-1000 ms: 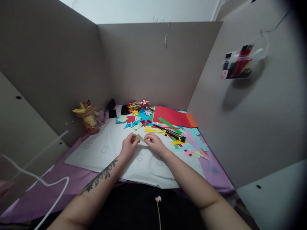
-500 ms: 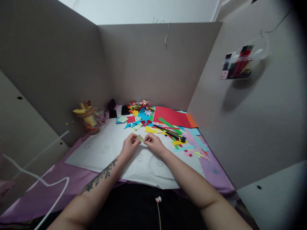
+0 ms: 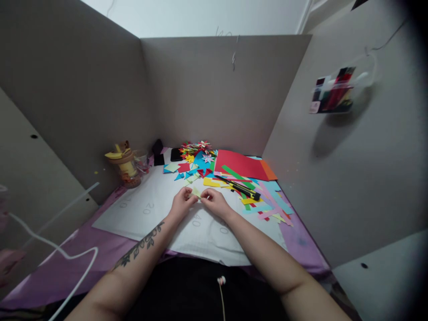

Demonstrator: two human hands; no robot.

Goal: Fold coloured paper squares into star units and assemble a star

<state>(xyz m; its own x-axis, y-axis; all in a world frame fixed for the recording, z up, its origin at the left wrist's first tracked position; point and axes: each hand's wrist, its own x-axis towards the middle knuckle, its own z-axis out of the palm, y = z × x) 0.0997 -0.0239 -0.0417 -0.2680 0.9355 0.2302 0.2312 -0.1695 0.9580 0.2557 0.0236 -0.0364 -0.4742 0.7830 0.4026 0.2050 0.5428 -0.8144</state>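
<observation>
Both hands meet over the white cutting mat [image 3: 143, 214] and pinch one small pale green paper piece [image 3: 195, 192]. My left hand [image 3: 180, 203] grips its left end with curled fingers. My right hand [image 3: 214, 201] pinches its right end. A tattoo runs along the left forearm. Just beyond the hands lie loose coloured paper scraps [image 3: 187, 171] and a yellow and black utility knife [image 3: 242, 188].
A stack of red and orange paper sheets [image 3: 244, 164] lies at the back right, with cut strips [image 3: 267, 207] in front. Folded paper stars [image 3: 195, 147] pile at the back. A jar with a yellow toy [image 3: 124, 165] stands left. Grey panels wall the desk; a white cable [image 3: 60, 254] hangs left.
The hands stay on the green piece, with only small finger shifts. The view has tilted slightly.
</observation>
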